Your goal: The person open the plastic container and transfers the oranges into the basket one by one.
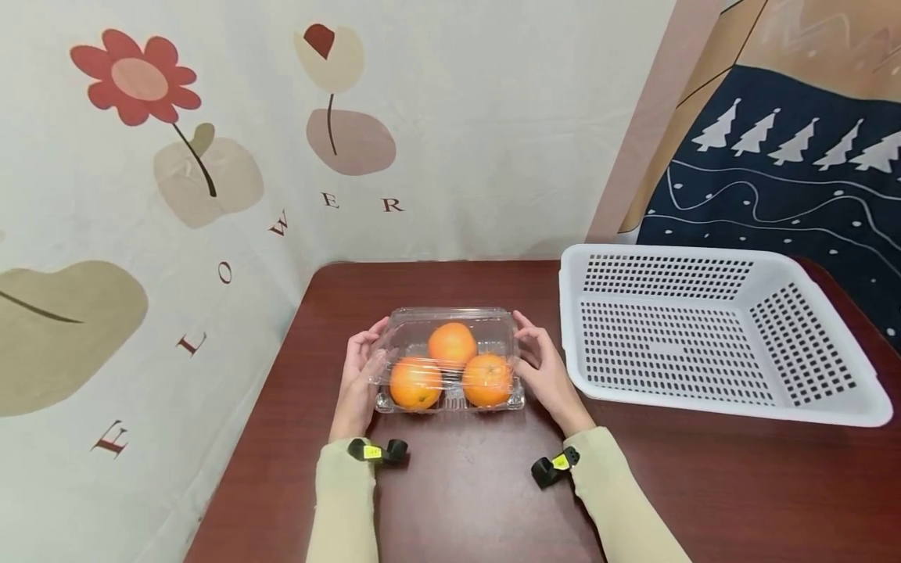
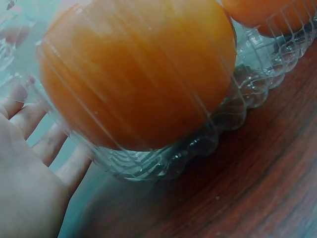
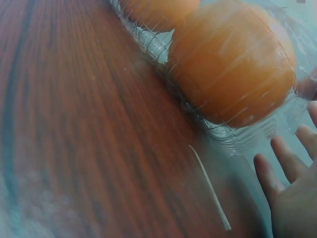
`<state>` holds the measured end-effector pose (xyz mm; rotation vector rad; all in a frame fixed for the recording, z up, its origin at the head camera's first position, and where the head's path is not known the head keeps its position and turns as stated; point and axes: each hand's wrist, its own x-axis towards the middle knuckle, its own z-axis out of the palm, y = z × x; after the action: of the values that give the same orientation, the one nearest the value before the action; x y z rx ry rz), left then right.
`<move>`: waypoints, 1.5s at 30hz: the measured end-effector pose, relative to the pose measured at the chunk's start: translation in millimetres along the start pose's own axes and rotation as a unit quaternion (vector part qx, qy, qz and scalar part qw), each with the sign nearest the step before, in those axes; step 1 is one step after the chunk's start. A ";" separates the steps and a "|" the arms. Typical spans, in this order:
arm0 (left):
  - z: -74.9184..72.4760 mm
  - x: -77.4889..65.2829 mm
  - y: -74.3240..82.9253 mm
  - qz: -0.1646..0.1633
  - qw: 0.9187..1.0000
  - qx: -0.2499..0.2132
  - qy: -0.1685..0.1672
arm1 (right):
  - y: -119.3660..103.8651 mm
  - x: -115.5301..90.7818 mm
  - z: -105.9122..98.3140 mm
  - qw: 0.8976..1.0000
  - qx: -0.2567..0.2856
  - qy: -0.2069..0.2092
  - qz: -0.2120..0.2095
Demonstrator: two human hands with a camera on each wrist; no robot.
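A reddish-brown table carries a clear plastic container and a white perforated basket.

A clear plastic container with ribbed lower walls rests on the worktop, which has reddish-brown wood grain. Inside the container, a large orange fills the near end; a second orange, cut off by the frame, sits farther along. The right hand is beside the container's end, its fingers spread. A thin pale strip shows near the container's corner.

left wrist: left hand, 2 oranges cropped | head: sleeves cropped
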<state>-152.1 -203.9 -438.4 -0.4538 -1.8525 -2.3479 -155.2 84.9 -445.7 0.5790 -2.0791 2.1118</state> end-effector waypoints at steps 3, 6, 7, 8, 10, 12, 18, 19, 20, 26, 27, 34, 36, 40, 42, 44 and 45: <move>1.1 -0.2 -0.6 -0.007 1.000 0.004 0.007 | 0.6 -0.3 0.0 1.000 0.012 0.001 0.004; 1.9 -0.3 -0.8 -0.014 1.000 0.020 0.006 | 1.3 -0.4 0.4 1.000 0.028 0.008 0.010; 2.1 -0.5 -0.8 -0.017 0.999 0.026 0.005 | 1.6 -0.3 0.7 0.999 0.034 0.012 0.013; 2.4 -0.6 -0.7 -0.018 0.999 0.032 0.003 | 1.8 -0.2 1.0 0.999 0.040 0.015 0.016; 2.6 -0.7 -0.4 -0.021 0.999 0.042 0.000 | 2.3 0.1 1.4 0.999 0.046 0.021 0.019; 2.8 -0.8 -0.3 -0.025 0.998 0.054 0.000 | 2.5 0.7 1.4 0.999 0.039 0.024 0.021; 3.0 0.2 0.2 -0.036 0.996 0.083 0.000 | 2.5 2.3 0.0 1.000 0.000 0.016 0.017; 2.9 0.4 0.4 -0.035 0.996 0.085 0.000 | 2.4 2.4 -0.1 1.000 -0.006 0.013 0.016; 2.8 0.7 0.5 -0.037 0.995 0.090 0.002 | 2.0 2.3 -0.3 1.000 -0.011 0.010 0.016; 3.2 1.0 1.2 -0.059 0.989 0.133 0.012 | 1.2 1.4 -2.0 0.999 -0.047 0.000 0.017; 3.5 1.1 1.4 -0.061 0.988 0.141 0.012 | 1.2 1.1 -2.3 0.999 -0.052 -0.001 0.017; 2.3 1.4 0.0 -0.058 0.988 0.140 0.010 | 0.7 0.7 -2.0 0.997 -0.075 0.001 0.007; 2.3 1.6 -0.4 -0.062 0.988 0.138 0.011 | 0.4 0.4 -2.2 0.997 -0.077 0.003 0.006; 2.8 1.8 0.2 -0.078 0.986 0.150 0.013 | -0.1 -0.2 -2.3 0.996 -0.088 0.007 0.004; 2.8 1.8 0.4 -0.085 0.985 0.153 0.014 | -0.2 -0.2 -2.2 0.996 -0.093 0.009 0.004; 2.6 1.5 0.4 -0.089 0.985 0.146 0.012 | -0.7 -0.3 -2.0 0.996 -0.094 0.010 0.004; 2.4 1.2 0.2 -0.090 0.986 0.141 0.012 | -0.9 -0.4 -1.9 0.996 -0.092 0.010 0.003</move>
<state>-152.8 -201.5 -437.3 -0.2325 -2.2546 -2.1285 -154.9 86.8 -444.9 0.5236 -2.2346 1.8934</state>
